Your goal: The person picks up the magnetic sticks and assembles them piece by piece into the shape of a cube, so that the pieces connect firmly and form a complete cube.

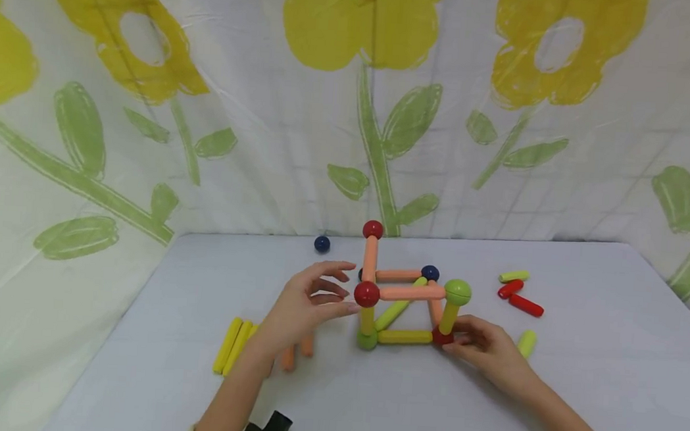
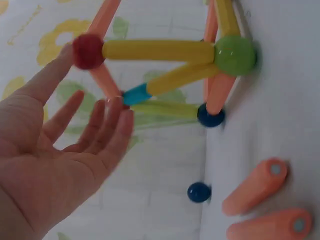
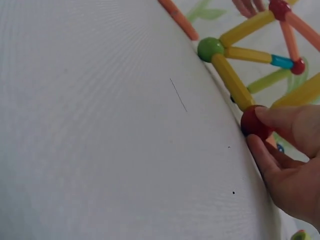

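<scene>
Left on the white tabletop (image 1: 152,362) lie yellow rods (image 1: 227,345); then the left hand (image 1: 304,305), fingers spread, beside the central multicoloured rod-and-ball frame (image 1: 405,337); the right hand (image 1: 493,353) pinches its near-right bottom red ball (image 3: 253,126).

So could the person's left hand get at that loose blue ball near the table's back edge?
Probably yes. The left hand doesn't seem to grip anything, and in the head view nothing stands between it and the loose blue ball beyond.

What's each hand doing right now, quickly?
Left hand: open, beside the stick-and-ball frame.
Right hand: closed, holding the red ball at a bottom corner.
</scene>
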`<move>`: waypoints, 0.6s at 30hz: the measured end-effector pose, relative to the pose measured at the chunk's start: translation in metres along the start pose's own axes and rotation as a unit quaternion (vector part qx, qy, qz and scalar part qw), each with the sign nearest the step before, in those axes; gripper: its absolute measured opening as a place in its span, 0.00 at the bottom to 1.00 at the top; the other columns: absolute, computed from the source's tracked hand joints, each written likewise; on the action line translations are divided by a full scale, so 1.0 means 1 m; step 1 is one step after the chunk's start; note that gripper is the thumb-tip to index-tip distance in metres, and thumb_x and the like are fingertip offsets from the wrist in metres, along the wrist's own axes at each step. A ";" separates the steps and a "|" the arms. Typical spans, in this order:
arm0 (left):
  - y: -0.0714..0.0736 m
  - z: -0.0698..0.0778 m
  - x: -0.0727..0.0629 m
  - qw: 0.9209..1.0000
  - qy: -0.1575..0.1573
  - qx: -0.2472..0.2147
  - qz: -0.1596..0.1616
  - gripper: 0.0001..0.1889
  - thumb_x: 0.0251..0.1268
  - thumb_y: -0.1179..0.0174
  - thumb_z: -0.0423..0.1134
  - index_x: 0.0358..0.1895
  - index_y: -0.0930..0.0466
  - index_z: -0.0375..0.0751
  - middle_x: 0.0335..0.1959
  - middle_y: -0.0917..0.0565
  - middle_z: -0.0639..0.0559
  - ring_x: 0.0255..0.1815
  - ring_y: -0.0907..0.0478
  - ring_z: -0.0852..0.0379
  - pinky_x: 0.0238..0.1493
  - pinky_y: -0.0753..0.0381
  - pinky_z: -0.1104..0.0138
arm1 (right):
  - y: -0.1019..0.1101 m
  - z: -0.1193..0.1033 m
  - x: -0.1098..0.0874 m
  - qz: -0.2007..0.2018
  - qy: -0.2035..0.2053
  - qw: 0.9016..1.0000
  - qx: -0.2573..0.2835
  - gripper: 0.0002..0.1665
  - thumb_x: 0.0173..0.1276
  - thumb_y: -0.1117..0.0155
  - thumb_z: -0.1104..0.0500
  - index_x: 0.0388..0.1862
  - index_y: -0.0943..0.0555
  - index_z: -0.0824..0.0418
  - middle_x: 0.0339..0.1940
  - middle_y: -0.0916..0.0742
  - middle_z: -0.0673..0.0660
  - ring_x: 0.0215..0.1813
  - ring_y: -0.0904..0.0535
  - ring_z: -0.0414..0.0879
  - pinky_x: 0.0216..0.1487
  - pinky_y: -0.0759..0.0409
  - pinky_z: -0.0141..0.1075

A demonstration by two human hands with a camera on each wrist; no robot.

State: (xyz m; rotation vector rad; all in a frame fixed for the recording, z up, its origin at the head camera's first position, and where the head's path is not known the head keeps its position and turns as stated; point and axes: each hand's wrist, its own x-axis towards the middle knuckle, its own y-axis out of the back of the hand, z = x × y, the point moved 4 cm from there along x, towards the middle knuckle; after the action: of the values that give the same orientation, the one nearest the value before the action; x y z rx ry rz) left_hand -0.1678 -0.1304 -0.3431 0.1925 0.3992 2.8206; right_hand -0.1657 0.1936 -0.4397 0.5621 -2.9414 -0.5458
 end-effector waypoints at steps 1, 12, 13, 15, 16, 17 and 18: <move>0.007 -0.002 -0.001 1.000 0.007 0.028 -0.009 0.30 0.65 0.26 0.33 0.70 0.21 0.45 0.60 0.19 0.43 0.59 0.18 0.40 0.67 0.19 0.52 | 0.001 0.000 0.000 -0.004 0.003 1.000 0.002 0.25 0.73 0.29 0.64 0.66 0.21 0.70 0.60 0.15 0.67 0.47 0.15 0.40 0.50 0.15 0.27; 0.059 -0.044 -0.009 0.979 0.070 0.169 -0.085 0.25 0.66 0.30 0.33 0.67 0.19 0.42 0.68 0.21 0.45 0.69 0.28 0.37 0.73 0.37 0.33 | 0.016 -0.004 0.000 0.001 -0.019 1.000 0.008 0.23 0.76 0.32 0.63 0.65 0.22 0.70 0.59 0.15 0.67 0.49 0.13 0.42 0.51 0.14 0.28; 0.060 -0.049 -0.008 0.980 0.072 0.159 -0.092 0.25 0.66 0.30 0.32 0.67 0.19 0.41 0.68 0.22 0.45 0.69 0.28 0.37 0.74 0.39 0.33 | 0.018 -0.005 0.000 0.003 -0.019 1.000 0.005 0.23 0.76 0.32 0.62 0.65 0.23 0.70 0.59 0.15 0.67 0.50 0.13 0.42 0.51 0.14 0.28; 0.061 -0.058 -0.006 0.981 0.076 0.144 -0.107 0.25 0.66 0.32 0.30 0.67 0.19 0.40 0.69 0.22 0.44 0.69 0.29 0.38 0.75 0.40 0.33 | 0.021 -0.006 0.000 0.009 -0.026 1.000 0.003 0.24 0.76 0.31 0.62 0.66 0.23 0.70 0.60 0.15 0.68 0.50 0.12 0.41 0.51 0.14 0.28; 0.060 -0.062 -0.006 0.981 0.080 0.135 -0.115 0.25 0.65 0.33 0.30 0.66 0.19 0.40 0.68 0.22 0.43 0.69 0.29 0.38 0.75 0.40 0.34 | 0.023 -0.007 -0.001 0.014 -0.030 0.999 0.001 0.24 0.75 0.31 0.61 0.66 0.23 0.70 0.60 0.15 0.68 0.50 0.12 0.40 0.51 0.14 0.28; 0.060 -0.066 -0.005 0.981 0.084 0.128 -0.123 0.25 0.64 0.33 0.29 0.66 0.18 0.40 0.68 0.22 0.43 0.70 0.30 0.39 0.76 0.40 0.34 | 0.025 -0.007 -0.001 0.016 -0.031 0.999 -0.002 0.25 0.76 0.31 0.61 0.66 0.23 0.69 0.61 0.15 0.68 0.50 0.12 0.40 0.51 0.15 0.28; 0.059 -0.070 -0.004 0.980 0.087 0.124 -0.130 0.25 0.63 0.33 0.29 0.65 0.18 0.40 0.68 0.22 0.43 0.69 0.30 0.40 0.75 0.39 0.35 | 0.028 -0.008 -0.002 0.021 -0.034 0.999 -0.005 0.25 0.76 0.31 0.60 0.66 0.23 0.69 0.61 0.15 0.67 0.50 0.12 0.39 0.51 0.15 0.28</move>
State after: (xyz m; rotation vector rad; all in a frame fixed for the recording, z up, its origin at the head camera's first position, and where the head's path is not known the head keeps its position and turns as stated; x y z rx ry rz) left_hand -0.1914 -0.2035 -0.3929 -0.0543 0.7568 2.5314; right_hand -0.1723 0.2159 -0.4226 0.4879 -3.0052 -0.5862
